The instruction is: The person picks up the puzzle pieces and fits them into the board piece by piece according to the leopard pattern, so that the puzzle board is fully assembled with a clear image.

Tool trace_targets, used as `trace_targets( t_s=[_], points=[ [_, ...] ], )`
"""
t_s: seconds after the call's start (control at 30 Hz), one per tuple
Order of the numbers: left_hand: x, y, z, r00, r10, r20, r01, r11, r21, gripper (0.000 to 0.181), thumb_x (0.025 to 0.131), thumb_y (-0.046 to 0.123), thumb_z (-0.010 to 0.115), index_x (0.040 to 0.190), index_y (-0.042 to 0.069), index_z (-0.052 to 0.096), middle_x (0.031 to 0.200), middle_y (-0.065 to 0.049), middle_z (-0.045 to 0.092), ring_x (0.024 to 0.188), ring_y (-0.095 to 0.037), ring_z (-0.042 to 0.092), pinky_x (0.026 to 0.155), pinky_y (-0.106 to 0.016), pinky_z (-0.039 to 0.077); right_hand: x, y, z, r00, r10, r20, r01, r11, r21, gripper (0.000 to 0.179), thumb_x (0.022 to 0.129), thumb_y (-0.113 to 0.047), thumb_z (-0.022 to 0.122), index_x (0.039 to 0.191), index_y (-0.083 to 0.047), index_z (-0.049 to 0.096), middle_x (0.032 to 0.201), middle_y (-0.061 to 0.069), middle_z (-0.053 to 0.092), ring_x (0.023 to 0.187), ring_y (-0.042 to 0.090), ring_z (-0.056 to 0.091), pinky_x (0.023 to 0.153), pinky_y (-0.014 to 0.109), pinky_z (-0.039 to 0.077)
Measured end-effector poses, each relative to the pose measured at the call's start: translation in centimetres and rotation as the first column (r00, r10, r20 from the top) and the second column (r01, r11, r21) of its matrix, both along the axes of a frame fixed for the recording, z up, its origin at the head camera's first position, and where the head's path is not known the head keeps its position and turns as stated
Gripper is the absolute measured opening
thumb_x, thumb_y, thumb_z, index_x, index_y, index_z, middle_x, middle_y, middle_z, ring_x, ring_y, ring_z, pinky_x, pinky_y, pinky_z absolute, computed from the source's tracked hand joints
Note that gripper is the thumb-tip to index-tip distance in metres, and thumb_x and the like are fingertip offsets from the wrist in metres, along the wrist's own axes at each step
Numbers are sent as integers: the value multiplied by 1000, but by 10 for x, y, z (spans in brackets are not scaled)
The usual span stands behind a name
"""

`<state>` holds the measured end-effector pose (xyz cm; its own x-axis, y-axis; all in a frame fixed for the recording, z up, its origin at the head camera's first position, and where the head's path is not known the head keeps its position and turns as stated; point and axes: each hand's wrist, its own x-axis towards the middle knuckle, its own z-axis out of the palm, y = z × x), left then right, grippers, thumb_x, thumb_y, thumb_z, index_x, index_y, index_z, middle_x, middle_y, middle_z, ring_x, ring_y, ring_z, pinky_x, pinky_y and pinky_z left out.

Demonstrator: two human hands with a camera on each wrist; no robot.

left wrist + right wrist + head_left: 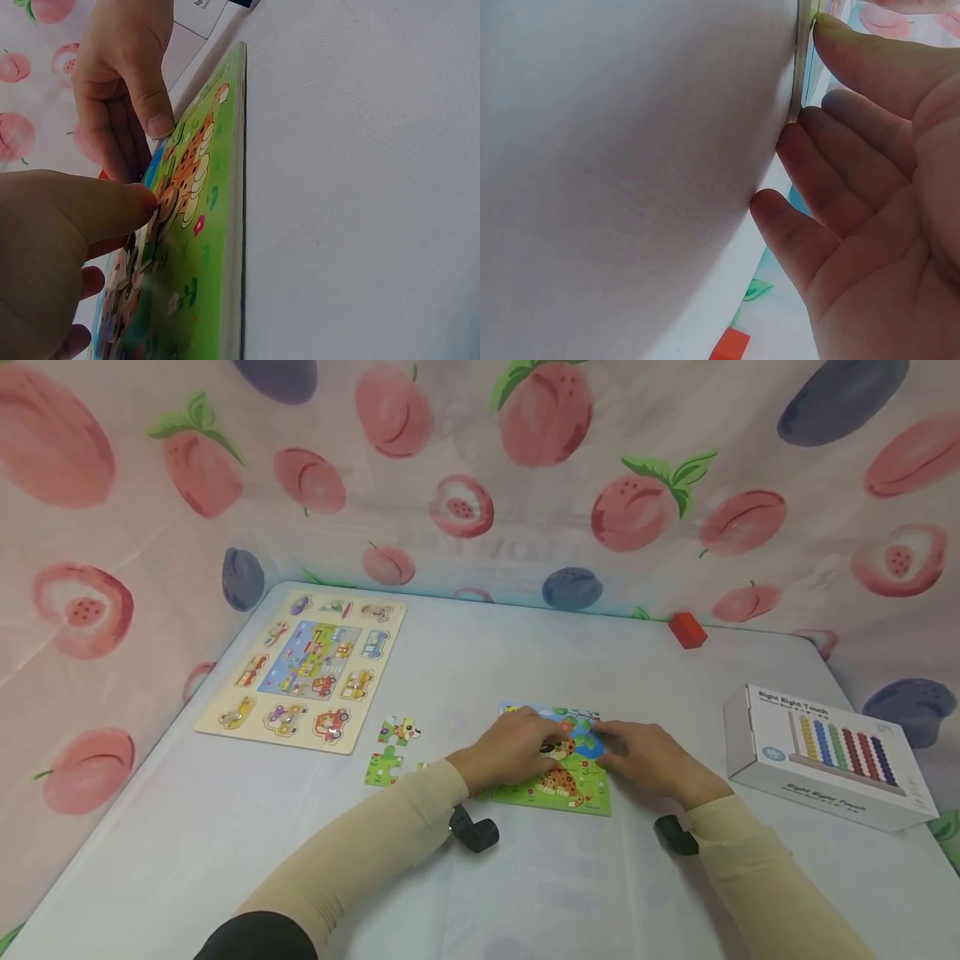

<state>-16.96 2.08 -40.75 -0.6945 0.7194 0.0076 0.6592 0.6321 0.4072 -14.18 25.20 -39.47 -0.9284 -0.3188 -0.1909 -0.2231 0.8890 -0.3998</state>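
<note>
A jigsaw puzzle board with a spotted leopard on green grass lies flat on the white table. My left hand reaches over it, thumb and fingers bent around a puzzle piece at the leopard's head. In the left wrist view, the left thumb lies at the edge of slightly raised pieces. My right hand is at the board's right edge. In the right wrist view its thumb touches the board's edge and its extended fingertips rest against the side and the table.
Loose puzzle pieces lie left of the board. A wooden vehicle puzzle stands further back left. At the right is a white box picturing coloured beads; a red block sits near the back edge, before a fruit-patterned cloth.
</note>
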Motion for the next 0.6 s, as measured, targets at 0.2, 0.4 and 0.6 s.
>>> trace_targets(
  t_s=[0.2,0.4,0.6],
  points=[
    [-2,-1,-1,1000,4,1,-4,1000,1,40,94,28,72,131,15,68,123,4,69,113,-21,57,97,-34,45,0,0,0,1000,-1,0,1,1000,1,52,93,-19,70,141,-3,56,141,24,54,130,45,48,105,61,37],
    [-3,-2,-2,1000,1,-8,-1,1000,7,34,94,27,71,126,15,70,117,6,70,110,-20,58,95,-33,45,-1,0,-1,1000,-5,6,5,1000,3,52,93,-19,70,141,-2,56,141,24,53,130,45,47,105,61,37],
    [-3,-8,-3,1000,5,-16,-4,1000,22,21,94,24,71,113,17,73,106,8,71,102,-18,58,91,-34,45,0,-1,0,1000,-12,14,13,1000,-3,53,93,-19,70,141,-2,56,142,24,52,131,45,46,105,61,36]
  ],
)
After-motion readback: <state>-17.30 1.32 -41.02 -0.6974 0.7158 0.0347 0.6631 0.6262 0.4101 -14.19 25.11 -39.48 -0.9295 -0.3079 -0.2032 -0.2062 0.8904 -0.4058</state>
